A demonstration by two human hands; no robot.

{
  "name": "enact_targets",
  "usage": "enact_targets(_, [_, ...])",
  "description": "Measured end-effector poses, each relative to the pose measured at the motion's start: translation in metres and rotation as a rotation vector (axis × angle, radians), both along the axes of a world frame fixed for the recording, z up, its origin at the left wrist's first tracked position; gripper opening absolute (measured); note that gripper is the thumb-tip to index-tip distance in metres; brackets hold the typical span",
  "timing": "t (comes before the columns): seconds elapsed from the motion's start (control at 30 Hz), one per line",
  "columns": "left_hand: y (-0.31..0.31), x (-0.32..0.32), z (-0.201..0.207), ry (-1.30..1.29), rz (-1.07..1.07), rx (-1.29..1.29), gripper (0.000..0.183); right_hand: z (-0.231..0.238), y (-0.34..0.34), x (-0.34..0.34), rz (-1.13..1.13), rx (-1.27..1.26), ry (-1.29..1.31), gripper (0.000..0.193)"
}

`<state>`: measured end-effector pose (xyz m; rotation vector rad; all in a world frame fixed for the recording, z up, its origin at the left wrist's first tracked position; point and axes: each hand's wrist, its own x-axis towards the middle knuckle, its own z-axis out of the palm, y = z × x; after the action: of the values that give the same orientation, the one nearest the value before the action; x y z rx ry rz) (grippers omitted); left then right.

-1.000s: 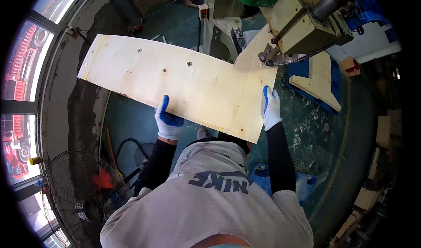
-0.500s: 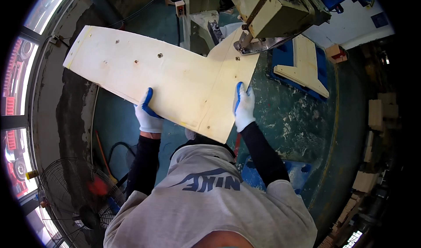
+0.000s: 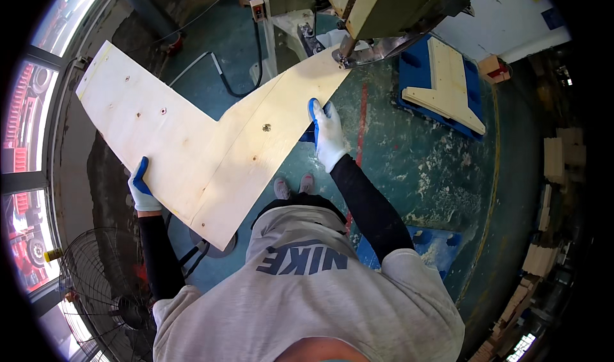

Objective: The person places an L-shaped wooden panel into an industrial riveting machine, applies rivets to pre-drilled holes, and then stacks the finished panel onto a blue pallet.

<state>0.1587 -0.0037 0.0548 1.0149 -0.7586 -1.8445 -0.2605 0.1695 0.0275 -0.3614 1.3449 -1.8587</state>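
Both my hands, in white gloves with blue palms, hold a large L-shaped plywood panel (image 3: 211,151) level in front of me. My left hand (image 3: 143,186) grips its near left edge, thumb on top and fingers hidden underneath. On the right edge of the longer arm, my right hand (image 3: 328,133) holds on the same way, its thumb over the face. The panel's far tip lies under the head of a green-grey machine (image 3: 396,13), at a metal guide plate (image 3: 377,50). Dark knots and a pencil-like line mark the pale wood.
To the right, cut plywood pieces (image 3: 448,77) lie stacked on a blue pallet (image 3: 408,64). A wire-cage fan (image 3: 105,285) stands at lower left, near the windows. Another blue pallet (image 3: 435,247) rests by my right side. Wood stacks (image 3: 540,259) line the far right.
The panel has swung round and shifted left, so its longer arm now points up toward the machine. My left hand has moved left and down, my right hand slightly left.
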Motion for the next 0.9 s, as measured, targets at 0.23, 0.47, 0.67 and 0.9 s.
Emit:
enact_targets(0.23, [-0.009,-0.017,-0.003,-0.011,-0.012,0.013,0.051,-0.007,-0.008,-0.016,0.085,0.007,0.068,0.034])
enact_targets(0.47, [-0.024,-0.009,-0.016,-0.089,-0.014,-0.008,0.054,-0.003,-0.005,-0.006,0.151,0.119,0.014,0.04])
enact_targets(0.67, [-0.043,0.0,-0.021,-0.048,-0.021,0.022,0.053,-0.004,-0.009,0.002,0.132,0.146,0.078,0.033])
enact_targets(0.9, [-0.043,-0.015,-0.02,-0.03,-0.088,-0.057,0.052,-0.002,-0.004,0.0,0.076,0.197,0.138,0.033])
